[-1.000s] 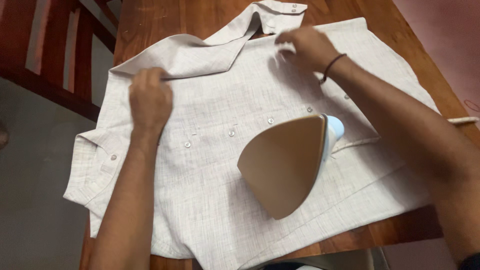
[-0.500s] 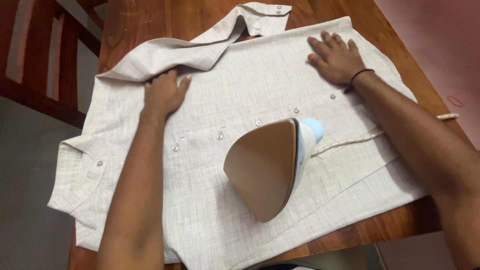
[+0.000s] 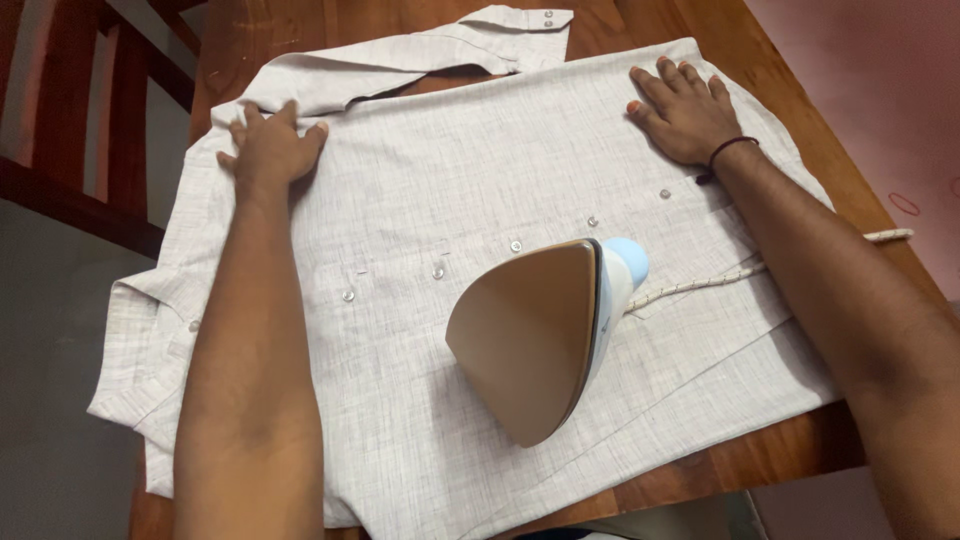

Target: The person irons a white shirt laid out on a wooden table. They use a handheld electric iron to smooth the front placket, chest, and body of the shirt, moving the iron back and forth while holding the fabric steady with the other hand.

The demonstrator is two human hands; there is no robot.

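Observation:
A pale grey linen shirt (image 3: 470, 170) lies spread, buttons up, over a wooden table (image 3: 300, 30). My left hand (image 3: 268, 148) presses flat on the shirt near its shoulder, fingers spread, by the folded sleeve (image 3: 400, 62). My right hand (image 3: 688, 112) lies flat, palm down, on the far right part of the shirt, with a dark band on the wrist. An iron (image 3: 548, 330) with a tan soleplate and light blue body stands on its heel on the shirt between my arms, untouched.
The iron's braided cord (image 3: 720, 275) runs right across the shirt and off the table edge. A dark red wooden chair (image 3: 90, 110) stands at the left. Grey floor shows at lower left, and the collar hangs over the table's left edge.
My left hand slid left and away, pushing the sleeve flatter toward the table's far edge. The right hand went from pinching the cloth to lying flat. The iron stayed put.

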